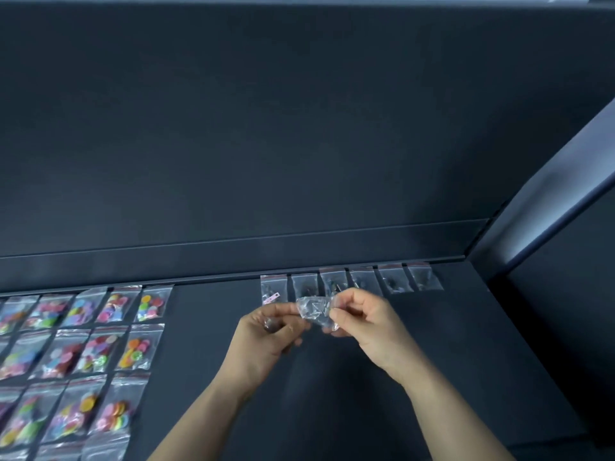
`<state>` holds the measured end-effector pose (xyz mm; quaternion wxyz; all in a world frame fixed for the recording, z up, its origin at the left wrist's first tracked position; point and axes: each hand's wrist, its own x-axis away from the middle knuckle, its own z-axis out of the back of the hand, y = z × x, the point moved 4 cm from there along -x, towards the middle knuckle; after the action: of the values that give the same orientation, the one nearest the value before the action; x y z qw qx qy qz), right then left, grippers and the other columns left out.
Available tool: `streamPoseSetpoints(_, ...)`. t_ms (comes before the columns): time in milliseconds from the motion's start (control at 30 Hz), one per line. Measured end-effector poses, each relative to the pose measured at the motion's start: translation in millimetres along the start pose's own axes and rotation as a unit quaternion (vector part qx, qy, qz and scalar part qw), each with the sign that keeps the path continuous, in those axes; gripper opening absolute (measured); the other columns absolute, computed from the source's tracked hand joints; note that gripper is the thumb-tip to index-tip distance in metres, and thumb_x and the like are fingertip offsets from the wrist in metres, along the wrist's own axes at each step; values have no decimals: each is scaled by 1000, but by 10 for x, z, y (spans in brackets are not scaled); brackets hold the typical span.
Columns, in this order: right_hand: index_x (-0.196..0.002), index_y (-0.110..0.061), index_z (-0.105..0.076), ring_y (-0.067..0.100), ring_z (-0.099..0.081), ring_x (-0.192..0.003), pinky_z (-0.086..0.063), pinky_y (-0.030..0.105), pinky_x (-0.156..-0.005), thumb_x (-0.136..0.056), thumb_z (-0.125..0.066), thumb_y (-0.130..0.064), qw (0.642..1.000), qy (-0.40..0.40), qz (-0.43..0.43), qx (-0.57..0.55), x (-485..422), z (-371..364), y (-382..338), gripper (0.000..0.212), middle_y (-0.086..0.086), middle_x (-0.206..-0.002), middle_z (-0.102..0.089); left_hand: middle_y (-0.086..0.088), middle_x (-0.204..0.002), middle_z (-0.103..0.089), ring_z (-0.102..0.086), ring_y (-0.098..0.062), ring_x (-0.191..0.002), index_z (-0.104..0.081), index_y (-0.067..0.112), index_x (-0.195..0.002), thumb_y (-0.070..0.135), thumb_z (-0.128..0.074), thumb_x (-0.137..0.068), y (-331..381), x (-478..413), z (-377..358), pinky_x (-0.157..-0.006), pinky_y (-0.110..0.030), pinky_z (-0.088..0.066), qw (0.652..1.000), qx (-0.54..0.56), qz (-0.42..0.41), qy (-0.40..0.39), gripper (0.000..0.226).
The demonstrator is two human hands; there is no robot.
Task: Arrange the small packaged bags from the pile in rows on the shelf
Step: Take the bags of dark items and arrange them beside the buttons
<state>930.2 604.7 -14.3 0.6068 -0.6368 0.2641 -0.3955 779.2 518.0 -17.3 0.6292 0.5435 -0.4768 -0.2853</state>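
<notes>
Both my hands hold one small clear bag (314, 311) above the dark shelf (466, 377). My left hand (266, 337) pinches its left edge and my right hand (359, 324) pinches its right side. The bag is crumpled, with small dark pieces inside. Behind it, a row of several clear bags (396, 279) with dark contents lies along the shelf's back edge. At the left, several bags of coloured buttons (100, 347) lie in rows.
The shelf's dark back wall (299, 144) rises right behind the far row. A side panel (549, 211) closes the shelf on the right. Bare shelf surface lies between the button bags and my hands, and to the right of my right arm.
</notes>
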Motion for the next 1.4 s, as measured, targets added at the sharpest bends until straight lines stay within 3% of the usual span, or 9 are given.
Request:
streamPoseSetpoints(133, -90, -8, -66, 18, -69, -67, -59, 33, -74, -90, -59, 0, 998, -34, 5, 50, 28, -263, -61, 10, 3, -81, -69, 6, -55, -54, -41, -7, -44, -73, 12, -89, 22, -73, -81, -6, 70, 239, -44, -14, -35, 999, -34, 4, -15, 13)
streamPoseSetpoints(333, -88, -9, -72, 15, -68, -69, -59, 29, -71, -88, -65, -6, 999, 34, 1, 42, 45, -459, -53, 8, 4, -83, -73, 3, -57, -65, -42, 5, -35, -68, 2, -76, 12, -67, -86, -22, 146, 395, -42, -5, -32, 997, -62, -5, -36, 15)
streamPoseSetpoints(500, -89, -2, -67, 16, -67, -65, -57, 29, -65, -87, -66, -4, 998, 44, -31, -26, 84, -598, 62, 3, 7, -75, -68, -4, -66, -69, -42, -2, -40, -63, 2, -82, 26, -61, -91, -83, 203, 484, -48, -15, -35, 997, -71, -9, -31, 25)
streamPoseSetpoints(667, -83, -5, -69, 14, -67, -66, -57, 26, -63, -86, -65, -2, 997, 74, -12, 2, 52, -602, 144, 6, 9, -77, -70, -6, -69, -70, -69, -12, -66, -55, 0, -84, 2, -72, -80, -196, 206, 504, -65, -15, -50, 997, -42, 8, -68, 18)
streamPoseSetpoints(733, -83, -8, -70, 10, -64, -61, -54, 23, -60, -87, -64, -3, 996, 87, -5, 35, 10, -616, 214, 8, 7, -76, -70, -2, -69, -71, -70, -12, -69, -56, 2, -90, 3, -74, -79, -228, 187, 533, -66, -15, -50, 995, -62, 17, -81, 22)
streamPoseSetpoints(867, -81, -15, -72, 3, -60, -60, -49, 21, -61, -85, -65, -6, 984, 73, 19, 161, -128, -646, 340, 12, -2, -72, -71, 6, -79, -73, -66, -5, -73, -60, 27, -102, 26, -82, -72, -303, 93, 686, -68, -15, -50, 973, -224, 25, -50, 37)
streamPoseSetpoints(1033, -103, -19, -71, 5, -59, -71, -47, 13, -71, -86, -67, -11, 960, 85, 57, 261, -246, -652, 407, 19, -8, -86, -66, 17, -80, -67, -61, -5, -79, -61, 32, -101, 35, -76, -75, -359, -71, 792, -71, -24, -50, 929, -369, -11, 19, 30)
streamPoseSetpoints(1200, -93, -22, -72, 2, -53, -70, -40, 9, -66, -78, -75, -22, 936, 82, 67, 337, -158, -626, 497, 16, -14, -83, -56, 17, -77, -67, -62, -4, -78, -66, 32, -104, 40, -73, -77, -397, -163, 699, -68, -21, -48, 912, -409, -27, 21, 29)
streamPoseSetpoints(1400, -116, -27, -67, 3, -50, -85, -47, 26, -78, -85, -67, -30, 914, 53, 74, 395, -294, -693, 495, 31, -13, -107, -59, 17, -73, -65, -62, -5, -75, -65, 38, -107, 38, -72, -77, -398, -256, 690, -65, -23, -49, 903, -427, -32, 20, 32)
